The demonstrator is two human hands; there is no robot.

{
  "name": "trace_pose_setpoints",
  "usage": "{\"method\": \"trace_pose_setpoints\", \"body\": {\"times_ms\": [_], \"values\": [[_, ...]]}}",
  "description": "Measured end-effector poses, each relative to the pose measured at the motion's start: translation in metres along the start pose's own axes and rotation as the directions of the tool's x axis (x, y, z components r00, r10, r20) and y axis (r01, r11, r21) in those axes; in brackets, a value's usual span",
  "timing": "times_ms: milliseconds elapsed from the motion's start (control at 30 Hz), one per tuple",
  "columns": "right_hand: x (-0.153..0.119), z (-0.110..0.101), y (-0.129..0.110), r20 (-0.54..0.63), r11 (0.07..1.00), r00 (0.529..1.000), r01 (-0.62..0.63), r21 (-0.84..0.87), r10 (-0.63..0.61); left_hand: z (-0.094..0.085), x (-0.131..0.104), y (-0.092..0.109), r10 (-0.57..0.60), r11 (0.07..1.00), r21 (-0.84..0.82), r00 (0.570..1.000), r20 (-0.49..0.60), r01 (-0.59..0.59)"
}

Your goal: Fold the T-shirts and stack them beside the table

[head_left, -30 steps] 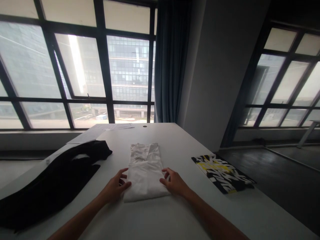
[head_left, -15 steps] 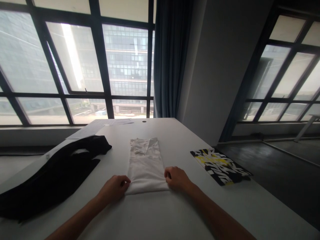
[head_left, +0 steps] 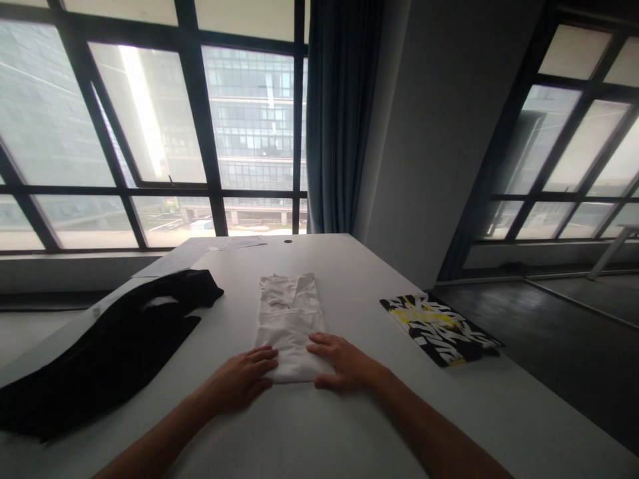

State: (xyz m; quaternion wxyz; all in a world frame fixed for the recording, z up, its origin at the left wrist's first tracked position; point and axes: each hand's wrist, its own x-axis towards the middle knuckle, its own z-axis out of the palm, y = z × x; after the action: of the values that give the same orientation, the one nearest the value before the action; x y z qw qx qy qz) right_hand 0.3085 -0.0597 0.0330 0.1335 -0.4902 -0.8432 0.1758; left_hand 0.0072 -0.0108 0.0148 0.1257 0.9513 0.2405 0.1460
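A white shirt (head_left: pixel 292 332), folded into a narrow rectangle, lies flat on the white table (head_left: pixel 294 432) in front of me. Its collar end points away, toward the window. My left hand (head_left: pixel 244 376) rests palm down on the near left corner of the shirt, fingers stretched out. On the near right corner lies my right hand (head_left: pixel 344 364), also flat with its fingers spread. Both hands press on the cloth without gripping it, and they cover parts of its side edges.
A black garment (head_left: pixel 114 352) is spread along the table's left side. To the right lies a folded black, white and yellow patterned cloth (head_left: pixel 442 326) near the table edge. Papers (head_left: pixel 172 258) sit at the far left corner. Beyond the table hang blue curtains (head_left: pixel 334 120).
Both hands have let go of the shirt's near corners and moved inward onto the cloth. Their fingers have opened out from a pinch to lie flat.
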Motion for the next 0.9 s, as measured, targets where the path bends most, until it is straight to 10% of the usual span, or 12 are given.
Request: {"method": "trace_pose_setpoints", "body": {"times_ms": [300,533,733,900], "values": [[-0.002,-0.022,-0.006,-0.124,0.994,0.991,-0.045,0.099,0.058,-0.024,-0.001,0.020,-0.201,0.975,-0.119,0.972,-0.125,0.186],[-0.007,-0.055,-0.020,-0.075,0.854,0.996,0.088,0.512,-0.057,-0.076,0.004,0.045,-0.210,0.674,-0.687,0.962,0.175,0.273],[0.046,-0.075,-0.009,-0.263,0.879,0.963,0.074,0.471,0.060,-0.103,0.040,-0.002,-0.398,0.669,-0.691,0.917,-0.019,0.275],[0.090,-0.060,0.001,-0.327,0.943,0.884,-0.317,0.103,0.333,-0.083,0.069,-0.040,-0.632,0.763,-0.341,0.744,-0.219,0.548]]}}
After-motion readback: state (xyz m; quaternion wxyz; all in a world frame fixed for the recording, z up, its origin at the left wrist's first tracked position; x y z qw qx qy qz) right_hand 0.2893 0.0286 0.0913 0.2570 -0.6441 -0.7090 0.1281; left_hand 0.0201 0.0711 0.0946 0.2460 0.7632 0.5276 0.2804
